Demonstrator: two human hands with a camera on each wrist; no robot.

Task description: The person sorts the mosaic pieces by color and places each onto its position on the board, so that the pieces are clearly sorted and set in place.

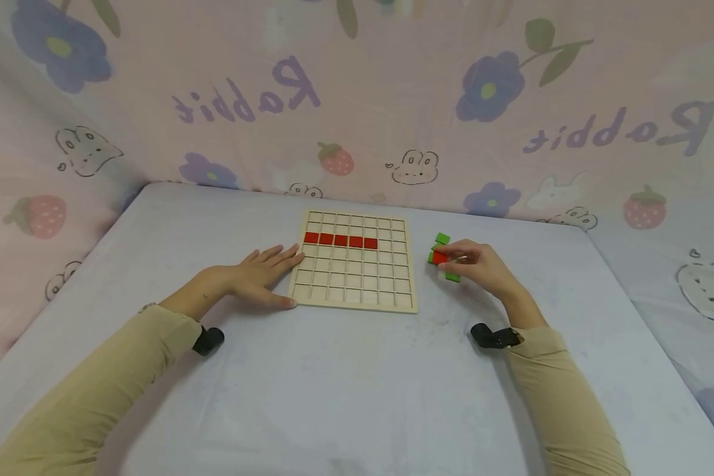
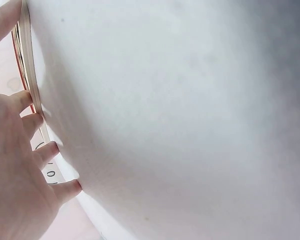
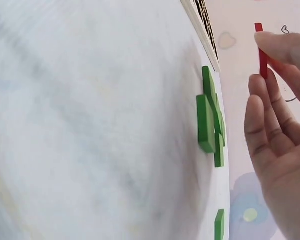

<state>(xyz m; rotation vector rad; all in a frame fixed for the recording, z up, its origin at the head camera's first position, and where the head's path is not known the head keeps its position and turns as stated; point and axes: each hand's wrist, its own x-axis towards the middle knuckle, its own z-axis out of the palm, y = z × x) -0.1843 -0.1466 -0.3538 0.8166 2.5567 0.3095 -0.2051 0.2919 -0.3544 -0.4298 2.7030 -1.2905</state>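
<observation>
A square wooden grid board (image 1: 351, 309) lies on the table, with a row of several red square tiles (image 1: 341, 240) set across its upper part. Fingers spread, my left hand (image 1: 262, 274) rests on the table and touches the board's left edge. Thumb and fingers of my right hand (image 1: 478, 266) pinch a red tile (image 3: 261, 55), held above the table to the right of the board. Under and around that hand lie several green tiles (image 3: 206, 122), some overlapping, partly hidden by the fingers in the head view.
A white cloth covers the table (image 1: 345, 396). Behind it hangs a printed curtain (image 1: 357, 99) with rabbits, flowers and strawberries. One green tile (image 3: 219, 225) lies apart from the cluster. Black straps with cameras (image 1: 494, 336) sit at both wrists.
</observation>
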